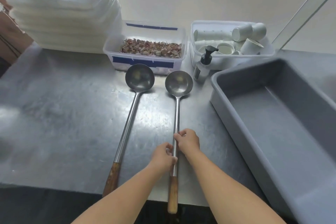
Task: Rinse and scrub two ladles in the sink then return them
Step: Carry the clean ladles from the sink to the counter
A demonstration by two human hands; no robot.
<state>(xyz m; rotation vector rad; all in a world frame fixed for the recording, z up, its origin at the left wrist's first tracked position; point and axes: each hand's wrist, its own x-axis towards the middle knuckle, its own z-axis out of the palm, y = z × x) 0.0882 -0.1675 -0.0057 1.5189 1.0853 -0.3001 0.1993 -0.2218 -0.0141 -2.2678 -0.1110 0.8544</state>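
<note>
Two long steel ladles with wooden handles lie side by side on a steel counter [63,114], bowls facing up and pointing away from me. The left ladle [130,120] lies untouched, slightly slanted. The right ladle [176,111] lies straight, its wooden grip overhanging the counter's near edge. My left hand [162,156] pinches the right ladle's steel shaft just above the wood. My right hand [187,140] holds the same shaft a little farther up, fingers curled around it.
A large empty grey tub [236,132] stands close on the right. Behind the ladles are a clear box of dried peels [145,49], a pump bottle [203,65] and a box of white cups [231,40]. Stacked white bins [60,16] stand back left.
</note>
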